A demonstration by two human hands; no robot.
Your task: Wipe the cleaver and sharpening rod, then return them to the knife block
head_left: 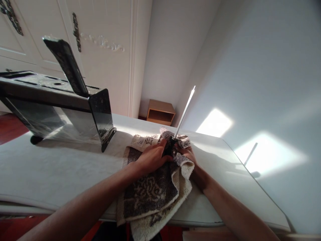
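In front of me a sharpening steel [185, 112] points up and to the right, its bare metal rod ending in a narrow tip. Its black handle [169, 147] is wrapped partly in a brown and cream patterned towel [147, 192]. My left hand [155, 156] closes on the handle from the left, thumb and fingers around it. On the other side my right hand [187, 154] is closed on the bunched towel around the handle; its fingers are partly hidden by cloth. The towel's lower part hangs over the table's near edge.
A black knife stand [100, 110] with clear sides is on the white table [75, 174] at left, a black handle-like piece [67, 67] slanting up from it. Behind are white cabinets [105, 77] and a small wooden shelf unit [160, 106]. A wall [263, 100] borders the right.
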